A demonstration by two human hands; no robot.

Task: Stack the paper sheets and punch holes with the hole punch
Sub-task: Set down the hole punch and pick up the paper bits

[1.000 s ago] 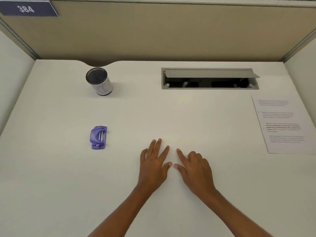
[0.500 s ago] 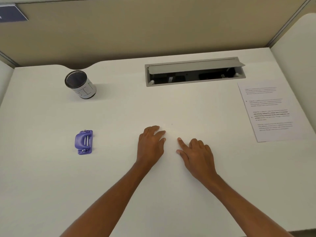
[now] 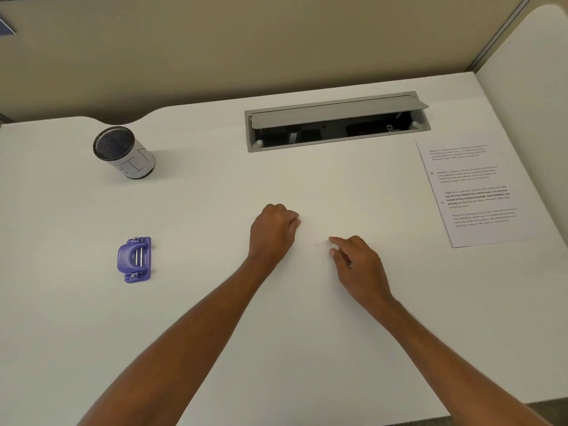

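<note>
Our left hand [image 3: 272, 232] rests near the middle of the white desk [image 3: 215, 318] with its fingers curled under into a loose fist, holding nothing; our right hand [image 3: 358, 265] lies just beside it, toward four o'clock, index finger stretched forward and the other fingers half folded, likewise empty. Neither hand touches any task item, so we judge the work has not properly begun. The printed paper sheet [image 3: 473, 192] lies flat at about two o'clock from the hands, close to the desk's right edge and well apart from them (whether it is one sheet or several squared together we cannot tell). It sits on the right hand's side, which makes that hand the natural one to fetch it. The purple hole punch [image 3: 134, 259] sits at nine o'clock, well to the left, lying free on the desk within the left arm's sweep. This leaves the centre bare, presumably as the place to square the sheets. At eleven o'clock stands a cylindrical mesh-topped container [image 3: 124, 152], and at one o'clock the grey cable-tray hatch [image 3: 336, 121] stands propped open; neither seems part of the job.
</note>
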